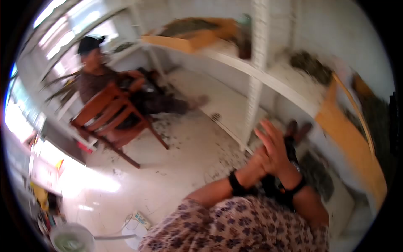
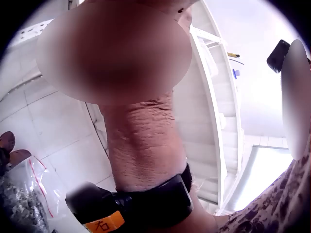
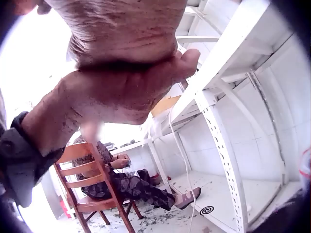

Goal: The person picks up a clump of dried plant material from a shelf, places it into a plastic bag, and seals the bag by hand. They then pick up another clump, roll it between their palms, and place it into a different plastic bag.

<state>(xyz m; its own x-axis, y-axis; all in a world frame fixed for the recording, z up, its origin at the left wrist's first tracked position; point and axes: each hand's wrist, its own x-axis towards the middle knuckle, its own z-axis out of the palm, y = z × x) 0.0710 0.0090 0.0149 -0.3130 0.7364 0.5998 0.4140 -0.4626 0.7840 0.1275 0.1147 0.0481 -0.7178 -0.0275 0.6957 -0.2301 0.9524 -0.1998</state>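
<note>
Both bare hands meet in front of the body. My right hand [image 1: 275, 149] is raised with its fingers extended, and nothing is visible in it. Against its lower palm lies my left hand [image 1: 255, 164]; how its fingers are bent is unclear. The right wrist view has my right hand [image 3: 126, 29] close to the lens, with my left hand [image 3: 109, 97] touching its underside. A dark strap [image 2: 155, 206] goes round the right wrist in the left wrist view, where a blur covers the hand above.
A person [image 1: 98, 75] in a cap sits on a wooden chair [image 1: 111, 115] at the left. White shelving [image 1: 256, 92] carries cardboard boxes [image 1: 193, 42] with dark plant-like material. Dark scraps litter the floor [image 1: 168, 180]. A plastic bag [image 2: 31, 194] lies low in the left wrist view.
</note>
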